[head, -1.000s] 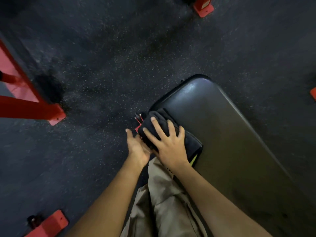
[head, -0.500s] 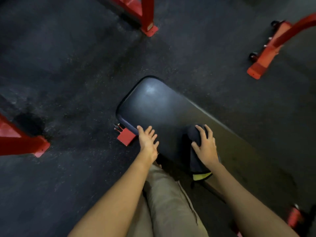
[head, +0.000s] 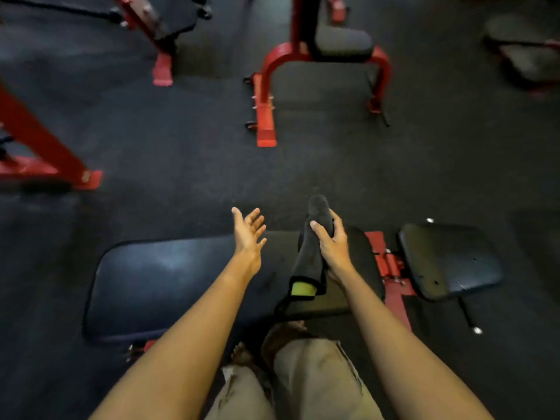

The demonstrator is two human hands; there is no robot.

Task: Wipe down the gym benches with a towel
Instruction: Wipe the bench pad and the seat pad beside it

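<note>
A black padded gym bench (head: 157, 283) lies across the view in front of my legs, with a smaller seat pad (head: 448, 259) to its right on a red frame. My right hand (head: 331, 241) grips a folded black towel (head: 309, 256) with a yellow-green tag, lifted off the pad and standing nearly upright above the bench's middle. My left hand (head: 248, 231) hovers over the bench's far edge, palm turned up, fingers spread, holding nothing.
A second bench (head: 342, 43) on a red frame (head: 265, 110) stands ahead on the dark rubber floor. Red rack legs (head: 45, 156) are at the left, another red leg (head: 162, 69) is at the top left, and more dark pads (head: 527, 53) are at the top right.
The view swung up and round so the bench now lies crosswise. My right hand lifted the towel off the pad. My left hand left the bench edge and opened in the air.
</note>
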